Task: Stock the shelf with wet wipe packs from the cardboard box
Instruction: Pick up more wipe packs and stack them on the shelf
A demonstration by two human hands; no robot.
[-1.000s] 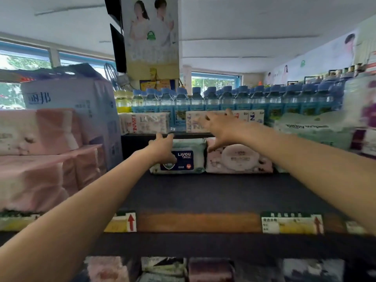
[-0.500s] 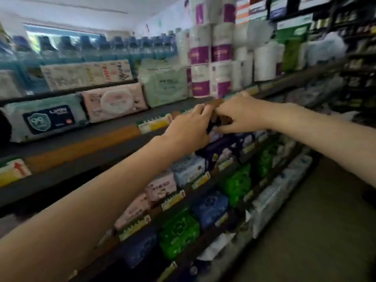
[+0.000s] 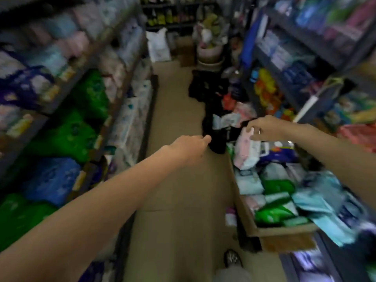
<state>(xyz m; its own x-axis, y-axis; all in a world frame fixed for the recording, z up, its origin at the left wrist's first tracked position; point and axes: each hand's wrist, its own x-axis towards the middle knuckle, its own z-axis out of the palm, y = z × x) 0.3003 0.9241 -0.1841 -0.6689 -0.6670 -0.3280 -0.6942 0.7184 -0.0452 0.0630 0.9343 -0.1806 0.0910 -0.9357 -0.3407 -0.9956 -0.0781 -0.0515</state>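
While blurred, right hand above cardboard box, packs below

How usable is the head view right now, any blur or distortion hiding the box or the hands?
Head view: heavy motion blur smears the shelves and the cardboard box; lighting is dim; wide-angle bending at the edges. Left hand and right hand are visible but soft, so the right hand's grip is unclear.

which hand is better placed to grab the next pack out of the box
Probably the right hand: it hangs over the packs piled at the cardboard box, fingers near a pink pack. The left hand is out over the bare aisle floor.
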